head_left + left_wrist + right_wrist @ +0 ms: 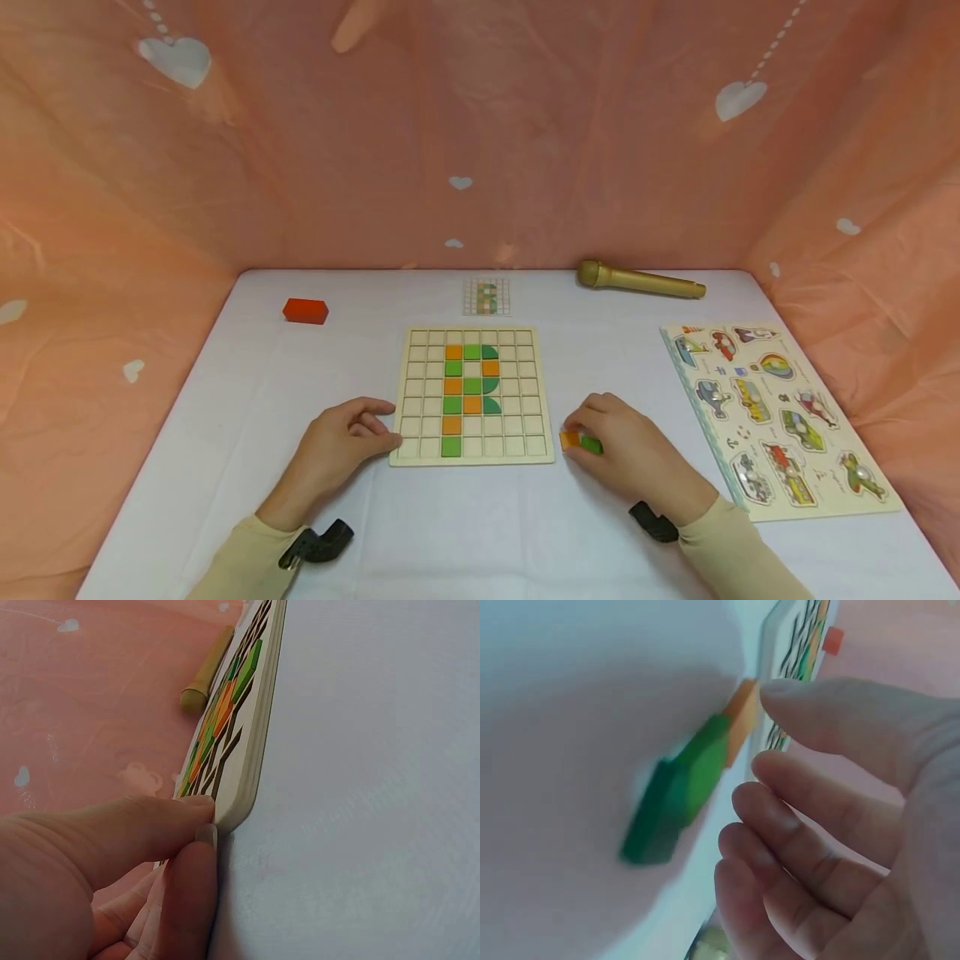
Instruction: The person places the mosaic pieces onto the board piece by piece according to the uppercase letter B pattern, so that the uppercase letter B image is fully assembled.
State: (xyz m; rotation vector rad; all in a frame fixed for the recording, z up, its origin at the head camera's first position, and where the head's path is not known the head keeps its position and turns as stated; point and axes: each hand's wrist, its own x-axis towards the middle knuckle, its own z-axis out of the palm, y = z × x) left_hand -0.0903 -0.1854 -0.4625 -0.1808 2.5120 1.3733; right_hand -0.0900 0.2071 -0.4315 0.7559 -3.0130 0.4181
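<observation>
Right wrist | green tile (676,796) just beside grip (840,817) | seemingly untouched

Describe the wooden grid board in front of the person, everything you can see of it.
The grid board is a pale, wood-looking square tray with rounded corners, lying flat on the white table. Thin ribs divide it into small square cells. Orange and green tiles, some with one curved side, fill part of the middle columns; the other cells look bare. The left hand touches its near left corner, fingertips against the edge. The right hand lies just off its near right corner, apart from it.
</observation>
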